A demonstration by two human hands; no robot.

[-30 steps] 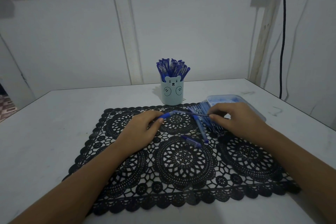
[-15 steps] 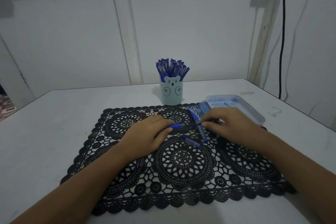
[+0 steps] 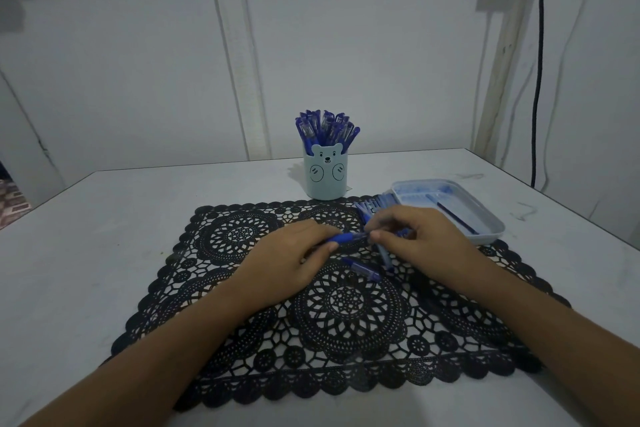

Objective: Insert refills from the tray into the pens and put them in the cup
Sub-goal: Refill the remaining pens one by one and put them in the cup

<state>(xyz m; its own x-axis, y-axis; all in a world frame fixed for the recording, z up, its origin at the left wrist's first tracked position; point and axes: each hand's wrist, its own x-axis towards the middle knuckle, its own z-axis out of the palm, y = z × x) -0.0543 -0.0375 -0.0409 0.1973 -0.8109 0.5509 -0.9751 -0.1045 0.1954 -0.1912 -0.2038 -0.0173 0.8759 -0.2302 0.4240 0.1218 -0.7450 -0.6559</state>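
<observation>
No text, number or brand can be read. The only mark is a drawn bear face with two paws on the front of the pale blue cup (image 3: 325, 180). Any print on the blue pens (image 3: 325, 130) standing in that cup is too small to tell.

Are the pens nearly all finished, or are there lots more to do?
Lots done: the bear cup is packed with capped pens. In hand: the left hand and right hand hold one pen between them. To do: a cap lies on the mat, some loose pens wait beside the tray, and a refill lies in it.
</observation>
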